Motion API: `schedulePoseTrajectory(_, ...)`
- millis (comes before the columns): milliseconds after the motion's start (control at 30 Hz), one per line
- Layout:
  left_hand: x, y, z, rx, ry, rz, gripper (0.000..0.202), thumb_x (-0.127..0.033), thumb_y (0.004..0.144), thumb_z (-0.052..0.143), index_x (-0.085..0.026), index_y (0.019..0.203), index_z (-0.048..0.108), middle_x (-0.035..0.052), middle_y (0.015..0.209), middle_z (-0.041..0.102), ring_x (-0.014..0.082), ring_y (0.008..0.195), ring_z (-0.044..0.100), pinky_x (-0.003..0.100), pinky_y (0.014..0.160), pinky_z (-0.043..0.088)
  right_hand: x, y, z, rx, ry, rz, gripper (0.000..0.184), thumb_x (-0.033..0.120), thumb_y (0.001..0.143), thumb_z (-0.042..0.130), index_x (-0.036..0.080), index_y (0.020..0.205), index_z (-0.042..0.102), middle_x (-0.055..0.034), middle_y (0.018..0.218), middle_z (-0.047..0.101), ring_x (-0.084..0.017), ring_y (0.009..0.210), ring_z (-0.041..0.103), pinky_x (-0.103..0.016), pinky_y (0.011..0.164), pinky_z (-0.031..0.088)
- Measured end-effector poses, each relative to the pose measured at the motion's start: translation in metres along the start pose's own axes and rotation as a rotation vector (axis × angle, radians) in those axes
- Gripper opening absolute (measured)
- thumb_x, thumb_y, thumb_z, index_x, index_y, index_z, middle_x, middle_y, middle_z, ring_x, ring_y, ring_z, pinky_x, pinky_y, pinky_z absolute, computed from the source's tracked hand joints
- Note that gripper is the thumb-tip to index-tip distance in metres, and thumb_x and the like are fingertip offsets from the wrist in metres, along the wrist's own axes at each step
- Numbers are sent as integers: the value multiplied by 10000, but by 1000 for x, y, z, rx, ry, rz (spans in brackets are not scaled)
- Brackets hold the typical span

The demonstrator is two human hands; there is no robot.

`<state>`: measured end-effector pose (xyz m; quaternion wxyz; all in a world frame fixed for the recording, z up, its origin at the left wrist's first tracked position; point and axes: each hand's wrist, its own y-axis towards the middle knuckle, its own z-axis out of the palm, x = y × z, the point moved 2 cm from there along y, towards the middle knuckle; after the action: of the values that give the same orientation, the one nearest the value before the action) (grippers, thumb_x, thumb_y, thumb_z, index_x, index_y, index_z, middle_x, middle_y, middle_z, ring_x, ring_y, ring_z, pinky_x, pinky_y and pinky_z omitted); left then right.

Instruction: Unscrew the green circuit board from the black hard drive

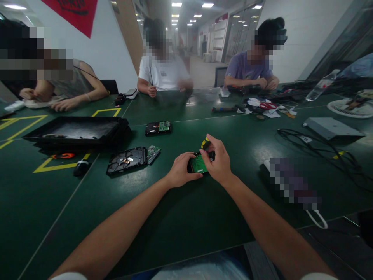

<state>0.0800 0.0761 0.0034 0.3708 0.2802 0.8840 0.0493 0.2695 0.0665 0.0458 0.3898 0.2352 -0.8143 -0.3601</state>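
Observation:
A hard drive with a green circuit board (199, 165) facing up lies on the green table in front of me. My left hand (183, 170) is closed around its left end, thumb along the near edge. In my right hand (217, 159) is a screwdriver with a yellow and black handle (206, 143), held upright over the drive's right end. Its tip is hidden behind my fingers. To the left lie a black drive casing (127, 160) and a loose circuit board (153, 154) touching its right side. Another hard drive (157, 128) rests farther back.
Stacked black trays (78, 130), an orange-handled tool (64, 155) and a black mouse (81, 168) are on the left. Black cables (309, 146), a grey metal box (332, 128) and a blurred pouch (294, 181) lie right. A water bottle (322, 86) stands tilted. Several people sit opposite.

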Motion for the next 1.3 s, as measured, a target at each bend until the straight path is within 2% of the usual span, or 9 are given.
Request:
schedulePoseTrajectory(100, 0, 0, 0, 0, 0, -9, 742, -511, 704, 880, -247, 1317, 556, 132, 1435, 591, 366, 1367, 536, 565, 1151, 400, 1, 1, -1, -7, -15, -7, 609, 315, 977, 642, 329, 1532, 390, -100, 1293, 618, -237, 991, 684, -461, 874, 643)
schedulePoseTrajectory(267, 0, 1, 0, -4, 4, -7, 745, -521, 689, 888, -241, 1295, 559, 136, 1432, 592, 358, 1361, 542, 551, 1154, 403, -1, 1, -1, -3, -8, 2, 630, 275, 1001, 581, 320, 1578, 331, -106, 1310, 621, -239, 987, 687, -489, 908, 629)
schedulePoseTrajectory(433, 2, 1, 1, -4, 10, 2, 745, -526, 695, 885, -246, 1301, 555, 131, 1436, 589, 352, 1365, 540, 548, 1153, 405, -2, 0, 0, -17, -31, -17, 654, 304, 966, 654, 329, 1555, 371, -109, 1322, 613, -258, 1007, 682, -492, 883, 639)
schedulePoseTrajectory(567, 3, 1, 2, -6, 0, -1, 763, -534, 681, 894, -243, 1301, 559, 135, 1439, 588, 357, 1363, 542, 546, 1154, 405, -2, 0, 1, 8, 4, 2, 649, 275, 996, 590, 335, 1586, 326, -107, 1338, 609, -240, 980, 691, -493, 901, 635)
schedulePoseTrajectory(733, 3, 1, 2, -1, 0, -3, 760, -532, 681, 893, -252, 1305, 561, 131, 1431, 592, 363, 1368, 537, 555, 1152, 404, -1, 0, -1, -18, -8, -9, 650, 302, 968, 648, 340, 1555, 372, -100, 1295, 613, -231, 945, 685, -465, 851, 650)
schedulePoseTrajectory(900, 2, 1, 1, -4, 3, -4, 756, -532, 688, 885, -247, 1305, 553, 130, 1438, 586, 360, 1367, 536, 551, 1154, 401, -1, 0, 0, -1, 10, 0, 644, 277, 1003, 572, 337, 1591, 317, -108, 1356, 605, -241, 999, 693, -493, 915, 635)
schedulePoseTrajectory(1100, 3, 1, 1, -2, 6, 0, 758, -532, 683, 891, -248, 1304, 562, 126, 1416, 602, 358, 1348, 550, 548, 1136, 419, -2, 0, 0, -29, -38, -10, 675, 293, 952, 669, 334, 1557, 373, -106, 1297, 601, -258, 1019, 677, -477, 860, 647)
schedulePoseTrajectory(1300, 3, 1, 0, -2, -5, -6, 760, -525, 679, 895, -255, 1307, 564, 123, 1440, 588, 363, 1362, 541, 557, 1147, 414, 0, 1, 0, 7, -6, -6, 685, 266, 991, 585, 335, 1606, 292, -111, 1325, 594, -252, 1035, 675, -493, 915, 632)
